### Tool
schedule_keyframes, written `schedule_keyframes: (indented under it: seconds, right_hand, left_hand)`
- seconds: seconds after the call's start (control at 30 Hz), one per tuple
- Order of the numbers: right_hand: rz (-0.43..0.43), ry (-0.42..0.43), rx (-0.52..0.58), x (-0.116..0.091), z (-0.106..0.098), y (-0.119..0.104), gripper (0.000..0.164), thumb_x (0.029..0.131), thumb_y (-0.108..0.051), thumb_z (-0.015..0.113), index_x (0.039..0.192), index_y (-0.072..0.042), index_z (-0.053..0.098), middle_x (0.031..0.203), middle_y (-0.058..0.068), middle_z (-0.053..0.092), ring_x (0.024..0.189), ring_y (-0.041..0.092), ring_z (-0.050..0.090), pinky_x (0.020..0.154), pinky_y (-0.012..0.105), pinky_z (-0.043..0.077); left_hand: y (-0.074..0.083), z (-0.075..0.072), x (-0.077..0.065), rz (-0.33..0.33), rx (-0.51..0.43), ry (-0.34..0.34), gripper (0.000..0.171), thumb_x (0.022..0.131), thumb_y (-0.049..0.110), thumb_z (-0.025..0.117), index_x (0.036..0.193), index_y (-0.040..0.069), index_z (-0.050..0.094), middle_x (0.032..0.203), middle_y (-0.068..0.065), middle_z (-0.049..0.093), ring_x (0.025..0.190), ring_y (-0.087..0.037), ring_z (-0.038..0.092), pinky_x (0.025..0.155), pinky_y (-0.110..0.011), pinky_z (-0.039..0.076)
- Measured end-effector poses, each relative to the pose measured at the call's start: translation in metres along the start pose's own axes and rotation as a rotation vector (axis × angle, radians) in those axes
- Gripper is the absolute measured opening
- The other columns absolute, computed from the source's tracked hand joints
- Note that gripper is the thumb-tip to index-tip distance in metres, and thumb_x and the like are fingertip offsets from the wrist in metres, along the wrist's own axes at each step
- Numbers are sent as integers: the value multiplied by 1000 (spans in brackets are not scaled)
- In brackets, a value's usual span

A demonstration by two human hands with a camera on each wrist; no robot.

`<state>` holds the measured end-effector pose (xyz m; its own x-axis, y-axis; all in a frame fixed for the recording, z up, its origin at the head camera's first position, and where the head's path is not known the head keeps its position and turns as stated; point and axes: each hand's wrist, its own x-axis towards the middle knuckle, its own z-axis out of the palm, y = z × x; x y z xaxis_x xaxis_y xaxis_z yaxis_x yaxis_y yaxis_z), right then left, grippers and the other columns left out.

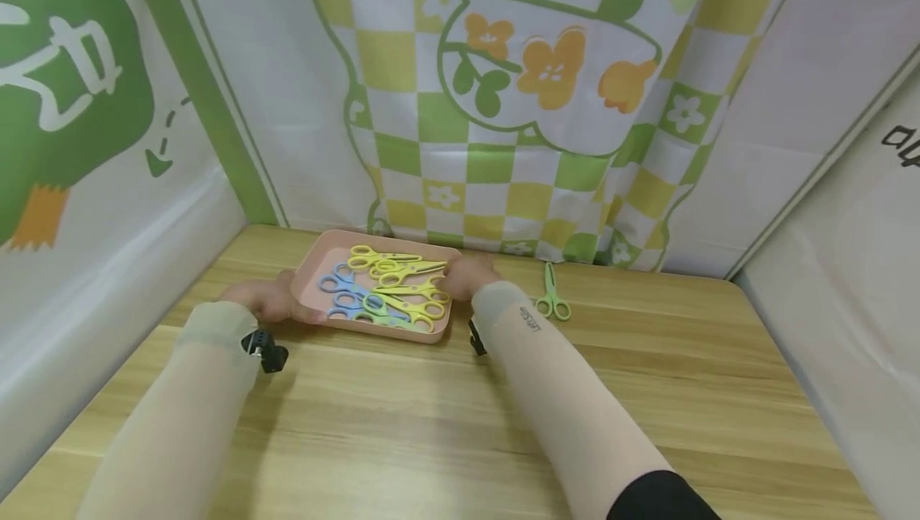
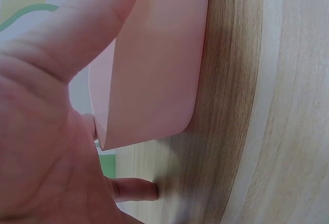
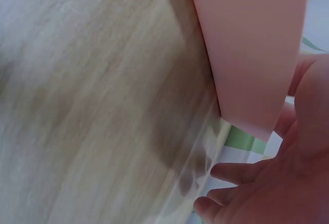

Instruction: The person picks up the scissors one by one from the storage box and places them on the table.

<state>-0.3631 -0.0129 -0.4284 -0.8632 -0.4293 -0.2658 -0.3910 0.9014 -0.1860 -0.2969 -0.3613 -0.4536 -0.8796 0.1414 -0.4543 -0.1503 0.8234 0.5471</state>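
Observation:
A shallow pink tray [image 1: 309, 268] lies at the back left of the table, with several yellow scissors [image 1: 406, 271] and blue scissors [image 1: 334, 279] inside. Green-handled scissors [image 1: 388, 318] lie along its front wall. My left hand [image 1: 269, 299] holds the tray's left end, thumb along the front wall [image 2: 164, 70] and fingers at the end. At the right end, my right hand [image 1: 469, 276] reaches over the rim beside the yellow scissors. In the right wrist view, several fingers [image 3: 239, 171] extend outside the pink wall; I cannot tell what the fingertips behind it pinch.
One pair of green scissors [image 1: 551, 296] lies on the wooden table [image 1: 647, 360], right of the right hand. Behind the tray hangs a green and yellow checked cloth [image 1: 503, 176]. White printed panels [image 1: 848, 264] border the table on both sides.

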Motion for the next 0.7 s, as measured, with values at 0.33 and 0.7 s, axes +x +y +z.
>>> schedule_keyframes:
  seconds: [0.33, 0.7]
  right_hand:
    - [126, 90, 85, 14, 5, 2, 26, 97, -40, 63, 102, -19, 78, 109, -3, 72, 107, 24, 63, 101, 53, 41]
    - [272, 126, 220, 11, 3, -3, 23, 95, -37, 65, 96, -17, 75, 138, 12, 58, 138, 48, 30, 107, 61, 28]
  left_hand:
    - [-1, 2, 0, -10, -22, 3, 138, 66, 68, 82, 151, -11, 6, 152, -37, 12, 135, -54, 22, 111, -66, 15]
    - [8, -2, -9, -46, -94, -6, 136, 67, 64, 84, 155, -6, 7, 158, -32, 7, 140, -50, 15, 113, -61, 15]
